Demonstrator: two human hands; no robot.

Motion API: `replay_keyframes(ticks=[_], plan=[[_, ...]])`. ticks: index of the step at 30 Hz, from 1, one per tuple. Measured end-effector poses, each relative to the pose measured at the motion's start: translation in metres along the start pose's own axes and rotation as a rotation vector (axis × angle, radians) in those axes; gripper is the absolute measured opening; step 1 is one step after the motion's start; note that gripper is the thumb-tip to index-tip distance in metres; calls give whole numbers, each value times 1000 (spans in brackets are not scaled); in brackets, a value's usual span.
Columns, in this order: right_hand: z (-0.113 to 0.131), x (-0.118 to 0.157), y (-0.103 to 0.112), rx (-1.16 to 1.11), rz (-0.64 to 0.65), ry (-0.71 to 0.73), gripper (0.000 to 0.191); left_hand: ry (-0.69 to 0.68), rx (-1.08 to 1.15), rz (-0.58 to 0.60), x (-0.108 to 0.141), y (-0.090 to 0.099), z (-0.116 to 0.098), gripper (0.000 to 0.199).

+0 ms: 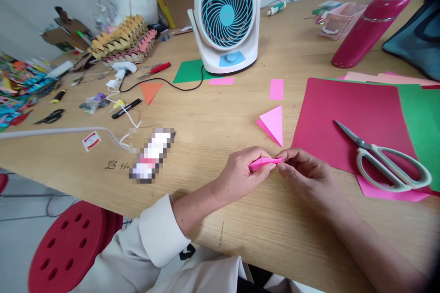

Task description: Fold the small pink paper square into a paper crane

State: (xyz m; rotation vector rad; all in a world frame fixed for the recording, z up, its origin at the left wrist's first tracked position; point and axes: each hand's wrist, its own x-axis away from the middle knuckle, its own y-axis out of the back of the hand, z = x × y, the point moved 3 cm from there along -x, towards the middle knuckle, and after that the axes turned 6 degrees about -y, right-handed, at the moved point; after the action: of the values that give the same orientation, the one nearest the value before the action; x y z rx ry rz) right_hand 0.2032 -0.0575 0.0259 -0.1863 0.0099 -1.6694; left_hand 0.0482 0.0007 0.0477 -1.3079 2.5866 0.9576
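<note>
A small folded piece of pink paper [264,162] is pinched between the thumb and fingers of my left hand [240,169]. At its right end, the thumb and fingertips of my right hand [304,171] close on the same paper. Just beyond my hands lies a pink paper folded into a triangle [273,123], with a small pink rectangle of paper [277,89] farther back. To the right, scissors with pale handles [381,162] rest on a stack of dark red paper [354,119].
A white fan [227,16] stands at the back, with green paper [188,71] beside its base. A magenta bottle [371,32] and a pink basket [340,20] are back right. Left of my hands lie a phone [153,155], a black marker [126,108] and an orange paper triangle [150,92].
</note>
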Motion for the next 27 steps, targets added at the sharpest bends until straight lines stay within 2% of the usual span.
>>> replay_keyframes(ticks=[16,27], plan=[[1,-1,-1,53,-73,-1,25,-8,12,19,0,-1,0,10],[-1,-1,-2,59,-75,7,25,0,-20,-2,1,-2,0,12]])
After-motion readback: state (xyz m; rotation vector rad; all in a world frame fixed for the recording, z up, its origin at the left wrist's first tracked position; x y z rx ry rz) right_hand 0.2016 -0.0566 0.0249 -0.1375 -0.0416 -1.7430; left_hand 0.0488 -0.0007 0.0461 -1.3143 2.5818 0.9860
